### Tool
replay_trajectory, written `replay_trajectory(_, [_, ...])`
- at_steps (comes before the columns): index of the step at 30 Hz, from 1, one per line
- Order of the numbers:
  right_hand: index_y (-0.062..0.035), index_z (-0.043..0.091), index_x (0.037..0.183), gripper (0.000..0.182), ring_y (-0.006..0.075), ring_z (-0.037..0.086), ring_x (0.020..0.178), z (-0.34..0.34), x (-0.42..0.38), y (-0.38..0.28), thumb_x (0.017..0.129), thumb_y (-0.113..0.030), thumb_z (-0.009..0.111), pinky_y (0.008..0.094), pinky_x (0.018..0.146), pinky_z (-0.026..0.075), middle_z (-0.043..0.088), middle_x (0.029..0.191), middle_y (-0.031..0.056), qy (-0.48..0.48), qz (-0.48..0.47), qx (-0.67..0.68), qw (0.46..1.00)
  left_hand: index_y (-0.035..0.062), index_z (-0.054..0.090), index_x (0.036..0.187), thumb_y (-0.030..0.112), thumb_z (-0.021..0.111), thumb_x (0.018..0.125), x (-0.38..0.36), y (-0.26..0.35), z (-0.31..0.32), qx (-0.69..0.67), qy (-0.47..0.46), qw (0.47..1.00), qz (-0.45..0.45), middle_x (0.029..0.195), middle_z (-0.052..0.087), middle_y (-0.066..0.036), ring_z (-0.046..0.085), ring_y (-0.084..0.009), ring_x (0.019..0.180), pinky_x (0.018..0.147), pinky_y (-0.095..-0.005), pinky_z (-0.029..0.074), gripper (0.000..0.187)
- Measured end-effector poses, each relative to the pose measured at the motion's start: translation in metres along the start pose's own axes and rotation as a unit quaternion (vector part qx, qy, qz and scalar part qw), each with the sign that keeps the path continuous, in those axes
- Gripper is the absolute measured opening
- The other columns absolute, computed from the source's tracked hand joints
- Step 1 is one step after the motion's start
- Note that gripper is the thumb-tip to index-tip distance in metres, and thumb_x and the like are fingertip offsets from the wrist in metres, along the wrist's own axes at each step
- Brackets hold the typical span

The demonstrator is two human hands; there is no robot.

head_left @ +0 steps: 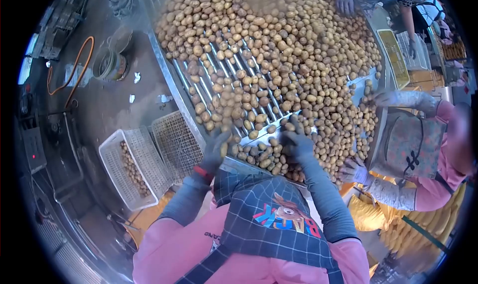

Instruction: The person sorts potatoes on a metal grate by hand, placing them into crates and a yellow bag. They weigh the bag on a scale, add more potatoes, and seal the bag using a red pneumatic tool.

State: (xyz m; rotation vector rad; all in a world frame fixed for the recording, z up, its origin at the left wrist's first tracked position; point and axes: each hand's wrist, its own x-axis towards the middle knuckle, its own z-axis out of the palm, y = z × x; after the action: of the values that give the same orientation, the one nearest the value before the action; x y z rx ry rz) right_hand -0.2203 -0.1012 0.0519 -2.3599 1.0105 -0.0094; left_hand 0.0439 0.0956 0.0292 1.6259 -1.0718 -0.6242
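Observation:
Many potatoes (308, 79) cover a metal sorting table with roller bars (199, 87). My left hand (214, 147), in a dark glove, is at the near left edge of the table. Its fingers are curled, and a potato (224, 149) sits against its inner side. My right hand (298, 143), gloved too, reaches over the potatoes by a pale metal plate (261, 137) at the end of the rollers. Its fingers are apart and touch the heap; their tips are partly hidden. Several potatoes lie between my hands.
To the left, a white plastic crate (112, 159) holds some potatoes beside an empty-looking mesh crate (175, 137). A bucket (110, 65) and an orange hose (79, 70) are on the floor. At right, a co-worker's gloved hands (354, 172) touch the potatoes; another gloved hand (344, 1) is at the far side.

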Motion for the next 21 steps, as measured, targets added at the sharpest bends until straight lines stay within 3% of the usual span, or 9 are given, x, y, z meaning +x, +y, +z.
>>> replay_trajectory(2, [-0.0225,0.066,0.114,0.04,0.033,0.064,0.106,-0.001,-0.011,0.0,0.078,-0.006,0.062,0.038,0.082,0.055,0.049,0.142,0.0126,0.062,0.002,0.014,0.998,0.0079,0.056,0.119,0.025,0.06,0.091,0.035,0.023,0.002,-0.114,0.06,0.969,-0.212,0.113,0.059,-0.015,0.064,-0.0278,0.091,0.082,-0.037,0.051,0.033])
replay_trajectory(3, [-0.0159,0.064,0.118,0.036,0.0287,0.064,0.104,0.002,-0.014,0.003,0.083,-0.009,0.062,0.0343,0.081,0.055,0.055,0.135,0.013,0.117,0.115,0.218,0.962,0.0079,0.056,0.119,0.025,0.06,0.091,0.045,0.019,0.006,-0.114,0.058,0.969,-0.212,0.113,0.059,-0.015,0.064,-0.0278,0.091,0.082,-0.037,0.051,0.033])
replay_trajectory(5, [-0.0044,0.056,0.128,0.04,0.0197,0.064,0.093,-0.01,-0.023,-0.001,0.091,-0.019,0.062,0.0286,0.075,0.054,0.063,0.117,0.0133,0.163,0.267,0.496,0.81,0.0181,0.059,0.119,0.037,0.067,0.084,0.061,0.014,0.017,0.279,-0.013,0.957,-0.078,0.121,0.057,-0.017,0.064,-0.0338,0.097,0.082,-0.0432,0.052,0.04])
replay_trajectory(6, [0.0006,0.049,0.133,0.049,0.0151,0.063,0.085,-0.026,-0.028,-0.009,0.094,-0.026,0.062,0.0266,0.07,0.053,0.066,0.107,0.0132,0.157,0.307,0.576,0.741,0.0181,0.059,0.119,0.037,0.067,0.084,0.067,0.015,0.02,0.277,-0.015,0.958,-0.07,0.121,0.057,-0.017,0.064,-0.0338,0.097,0.082,-0.0432,0.052,0.04])
replay_trajectory(8, [-0.0012,0.048,0.133,0.047,0.0155,0.064,0.081,-0.005,-0.041,0.047,0.096,-0.026,0.059,0.0276,0.065,0.054,0.066,0.104,0.0135,-0.007,0.182,0.853,0.489,0.0248,0.06,0.117,0.046,0.069,0.079,0.076,0.018,0.025,0.397,-0.145,0.894,-0.149,0.12,0.057,-0.014,0.064,-0.0341,0.098,0.079,-0.0463,0.053,0.044])
replay_trajectory(12, [-0.0011,0.05,0.13,0.041,0.0169,0.066,0.082,-0.018,-0.042,0.007,0.097,-0.025,0.057,0.028,0.067,0.056,0.066,0.107,0.0144,0.12,0.257,0.814,0.507,0.0139,0.061,0.117,0.036,0.068,0.086,0.08,0.017,0.029,-0.038,-0.2,0.916,-0.346,0.132,0.053,-0.014,0.064,-0.0279,0.1,0.081,-0.0397,0.053,0.039])
replay_trajectory(14, [-0.0021,0.051,0.129,0.038,0.0191,0.066,0.087,-0.035,-0.042,-0.035,0.098,-0.024,0.056,0.0324,0.074,0.056,0.064,0.11,0.0154,0.258,0.196,0.655,0.683,0.0104,0.059,0.122,0.033,0.065,0.088,0.067,0.049,0.048,-0.184,-0.165,0.888,-0.388,0.137,0.052,-0.008,0.059,-0.0216,0.11,0.094,-0.0399,0.046,0.041])
replay_trajectory(16, [-0.0021,0.051,0.132,0.04,0.022,0.061,0.109,-0.044,-0.042,-0.053,0.096,-0.017,0.057,0.033,0.093,0.049,0.062,0.12,0.0146,0.237,0.072,0.394,0.885,0.0035,0.054,0.121,0.036,0.077,0.079,0.044,0.046,0.076,0.036,-0.035,0.994,0.102,0.101,0.063,-0.008,0.062,-0.0207,0.082,0.075,-0.0309,0.053,0.057])
replay_trajectory(21, [-0.0026,0.057,0.129,0.035,0.0194,0.058,0.114,-0.04,-0.041,-0.066,0.095,-0.013,0.055,0.0295,0.097,0.045,0.061,0.126,0.0131,0.198,0.056,0.419,0.884,0.0071,0.054,0.124,0.038,0.083,0.072,0.038,0.096,0.093,0.072,-0.121,0.986,0.089,0.123,0.057,-0.007,0.055,-0.019,0.108,0.093,-0.0328,0.046,0.067])
